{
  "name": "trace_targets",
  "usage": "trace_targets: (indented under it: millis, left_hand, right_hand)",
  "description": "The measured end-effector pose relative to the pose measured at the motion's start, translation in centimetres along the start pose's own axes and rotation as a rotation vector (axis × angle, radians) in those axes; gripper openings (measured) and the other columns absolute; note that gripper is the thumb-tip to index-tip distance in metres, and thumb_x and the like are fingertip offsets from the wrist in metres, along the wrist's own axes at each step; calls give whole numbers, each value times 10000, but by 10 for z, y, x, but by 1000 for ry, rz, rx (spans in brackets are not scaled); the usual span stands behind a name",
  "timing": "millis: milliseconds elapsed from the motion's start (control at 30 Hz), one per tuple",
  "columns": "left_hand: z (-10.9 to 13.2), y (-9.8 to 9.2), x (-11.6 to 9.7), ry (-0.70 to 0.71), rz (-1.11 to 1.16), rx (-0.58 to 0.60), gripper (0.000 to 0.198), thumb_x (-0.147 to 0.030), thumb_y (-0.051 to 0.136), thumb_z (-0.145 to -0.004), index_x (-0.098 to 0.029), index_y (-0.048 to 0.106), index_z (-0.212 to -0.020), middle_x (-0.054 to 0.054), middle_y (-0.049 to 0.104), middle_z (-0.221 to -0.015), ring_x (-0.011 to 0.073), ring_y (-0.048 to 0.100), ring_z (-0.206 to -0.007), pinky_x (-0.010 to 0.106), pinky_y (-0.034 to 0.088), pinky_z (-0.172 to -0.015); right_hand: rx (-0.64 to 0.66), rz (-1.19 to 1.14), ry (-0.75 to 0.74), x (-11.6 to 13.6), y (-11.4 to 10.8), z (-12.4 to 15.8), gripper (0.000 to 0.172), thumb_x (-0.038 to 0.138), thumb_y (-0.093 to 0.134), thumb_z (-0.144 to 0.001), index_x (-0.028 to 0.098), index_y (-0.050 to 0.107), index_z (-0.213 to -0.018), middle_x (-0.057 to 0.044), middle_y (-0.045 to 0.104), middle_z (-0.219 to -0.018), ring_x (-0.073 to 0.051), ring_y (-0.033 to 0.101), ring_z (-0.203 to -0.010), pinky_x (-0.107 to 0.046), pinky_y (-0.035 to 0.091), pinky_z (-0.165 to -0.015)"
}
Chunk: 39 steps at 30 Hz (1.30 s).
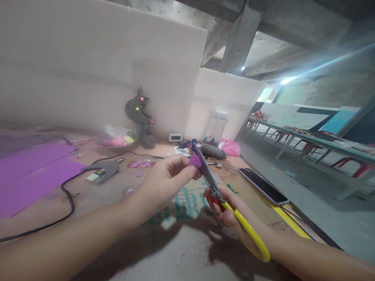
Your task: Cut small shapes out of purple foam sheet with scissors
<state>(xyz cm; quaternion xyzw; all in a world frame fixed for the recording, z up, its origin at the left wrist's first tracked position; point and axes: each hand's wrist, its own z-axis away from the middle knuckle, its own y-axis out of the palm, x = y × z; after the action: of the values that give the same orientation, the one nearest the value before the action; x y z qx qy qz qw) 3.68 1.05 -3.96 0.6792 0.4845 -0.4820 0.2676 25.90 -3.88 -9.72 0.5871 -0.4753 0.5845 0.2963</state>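
Between thumb and fingers, my left hand [172, 173] pinches a small purple piece of craft sheet [195, 160] above the middle of the table. My right hand [227, 208] grips scissors [212, 183] with a yellow and red handle, blades pointing up and away. The blades lie right beside the purple piece; whether they touch it I cannot tell. Several small purple cut-outs [140, 164] lie beyond my left hand. Larger purple sheets [43, 179] are spread at the left.
A grey glue gun [105, 170] with a black cord lies left. Behind are a bowl [117, 142], black moon ornament [137, 113], small digital clock [175, 137], clear bottle [215, 127], grey yarn [213, 151] and pink bag [230, 148]. A phone [263, 186] lies along the right edge.
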Motion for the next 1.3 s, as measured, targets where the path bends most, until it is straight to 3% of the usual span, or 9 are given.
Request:
trace_targets:
  millis: [167, 500, 767, 1033, 1300]
  left_hand:
    - [0, 0, -3, 1, -28, -13, 207, -362, 606, -918, -186, 646, -816, 18, 713, -845, 181, 673, -854, 287, 519, -789]
    - [-3, -6, 2, 35, -47, -12, 232, -374, 607, -937, -188, 638, -801, 12, 707, -852, 170, 650, -859, 281, 481, -804]
    - [-6, -7, 0, 70, -103, -37, 228, -332, 587, -936, -181, 629, -770, 3, 679, -805, 156, 646, -824, 259, 494, -778]
    - [-3, -7, -1, 63, -55, -15, 212, -342, 594, -941, -184, 620, -802, -4, 670, -828, 147, 632, -847, 256, 479, -802]
    - [-3, -7, 3, 47, -69, 17, 219, -349, 590, -952, -186, 601, -806, -6, 671, -853, 148, 622, -855, 267, 462, -793]
  right_hand:
    - [9, 14, -14, 4, 1, -1, 691, 817, 596, -783, 232, 532, -1145, 37, 388, -786, -99, 244, -596, -217, 242, -499]
    - [-4, 158, -60, 14, -1, -2, 666, 809, 512, -846, 200, 541, -1112, 21, 409, -785, -105, 304, -594, -217, 266, -471]
    - [-5, 148, -28, 17, -1, -2, 685, 834, 538, -805, 206, 538, -1079, 26, 393, -777, -113, 292, -608, -230, 253, -486]
    - [97, 141, -59, 11, -6, 0, 653, 785, 491, -877, 225, 501, -1211, 17, 392, -820, -126, 301, -646, -245, 290, -542]
    - [90, 143, -71, 13, -4, -1, 656, 794, 489, -872, 225, 508, -1199, 24, 386, -797, -130, 296, -642, -256, 298, -547]
